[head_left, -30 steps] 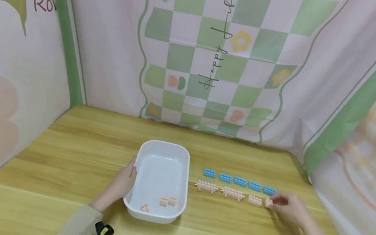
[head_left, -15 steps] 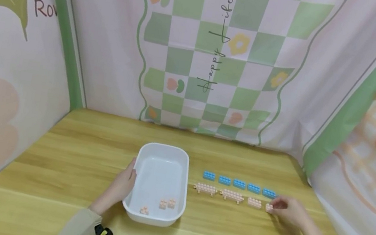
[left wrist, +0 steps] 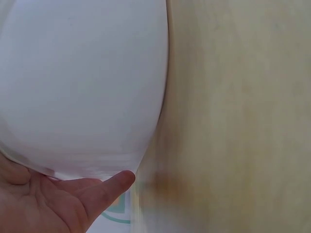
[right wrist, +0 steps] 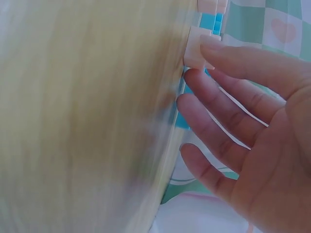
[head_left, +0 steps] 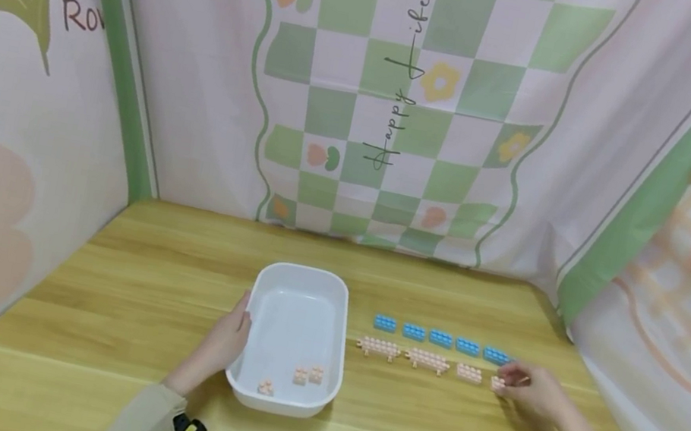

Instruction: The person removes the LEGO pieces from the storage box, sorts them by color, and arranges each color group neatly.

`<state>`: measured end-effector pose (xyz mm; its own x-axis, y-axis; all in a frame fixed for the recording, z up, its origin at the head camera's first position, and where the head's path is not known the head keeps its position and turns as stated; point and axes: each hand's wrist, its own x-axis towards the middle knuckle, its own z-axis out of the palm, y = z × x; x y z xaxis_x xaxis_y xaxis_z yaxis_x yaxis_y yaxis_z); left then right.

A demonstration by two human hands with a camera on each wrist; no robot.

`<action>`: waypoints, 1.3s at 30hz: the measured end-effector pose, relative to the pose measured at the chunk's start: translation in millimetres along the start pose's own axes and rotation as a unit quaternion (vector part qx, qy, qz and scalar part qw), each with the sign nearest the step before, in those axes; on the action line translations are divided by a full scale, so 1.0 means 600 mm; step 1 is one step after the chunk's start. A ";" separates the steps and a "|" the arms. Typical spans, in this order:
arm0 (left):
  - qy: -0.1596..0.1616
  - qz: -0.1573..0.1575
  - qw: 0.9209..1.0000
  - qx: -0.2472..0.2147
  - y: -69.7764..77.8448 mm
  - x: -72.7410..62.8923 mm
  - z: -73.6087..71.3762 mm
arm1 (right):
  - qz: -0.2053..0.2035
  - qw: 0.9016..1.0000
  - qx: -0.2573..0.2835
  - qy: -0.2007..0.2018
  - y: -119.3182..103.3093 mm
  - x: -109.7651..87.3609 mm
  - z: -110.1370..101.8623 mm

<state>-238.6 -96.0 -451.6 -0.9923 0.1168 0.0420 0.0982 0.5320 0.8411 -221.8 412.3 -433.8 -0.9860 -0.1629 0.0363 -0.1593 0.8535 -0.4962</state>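
Note:
My left hand (head_left: 223, 336) grips the left side of a white plastic tray (head_left: 343, 338), with its thumb (left wrist: 109, 191) against the tray's outer wall in the left wrist view. Three small pale pink building bricks lie inside near the front, one of them a square brick (head_left: 316, 374). Out to the right, my right hand (head_left: 536, 394) pinches another small pink brick (head_left: 498, 383) at the table surface, partly covered by the fingertips. The right wrist view shows the thumb on this brick (right wrist: 195, 47), with the other fingers spread loosely below.
Several blue bricks (head_left: 440, 338) form a row behind a pink row. The pink row has two long studded pieces with side pegs (head_left: 379, 347) and a shorter brick (head_left: 469, 374). A checkered curtain (head_left: 391, 116) hangs behind the wooden table (head_left: 172, 254).
The right hand has shifted slightly to the right with the small pink brick, widening its gap from the neighbouring brick. The left hand stays on the tray.

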 end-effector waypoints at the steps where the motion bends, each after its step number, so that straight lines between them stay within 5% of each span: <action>1: -0.001 0.001 1.000 -0.001 0.000 0.000 0.000 | 0.000 1.000 0.002 -0.001 0.000 0.000 -0.001; 8: -0.001 0.000 1.000 -0.002 -0.001 0.000 0.000 | 0.024 1.000 -0.007 -0.010 -0.004 0.000 -0.013; 11: -0.001 -0.001 1.000 -0.006 -0.002 0.001 0.000 | 0.008 1.000 -0.022 0.019 -0.021 0.007 -0.024; 14: 0.001 -0.002 1.000 -0.009 -0.003 0.001 -0.001 | -0.047 0.994 -0.046 0.083 -0.058 0.018 -0.029; 20: 0.002 0.004 1.000 -0.008 -0.003 0.001 0.002 | -0.202 0.956 -0.053 0.206 -0.163 0.043 0.014; 25: 0.004 0.005 1.000 -0.007 -0.001 0.002 0.003 | -0.271 0.949 -0.008 0.161 -0.248 0.065 0.062; 32: 0.006 0.013 1.000 -0.005 -0.001 0.003 0.003 | -0.315 0.945 0.033 0.078 -0.338 0.091 0.114; 39: 0.008 0.013 1.000 0.000 -0.001 0.003 0.004 | -0.383 0.922 0.032 0.039 -0.392 0.113 0.154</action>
<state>-240.5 -94.0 -453.7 -0.9905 0.1170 0.0722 0.1238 0.5298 0.8391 -246.5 154.9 -394.9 -0.5858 -0.6680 0.4589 -0.8103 0.4714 -0.3481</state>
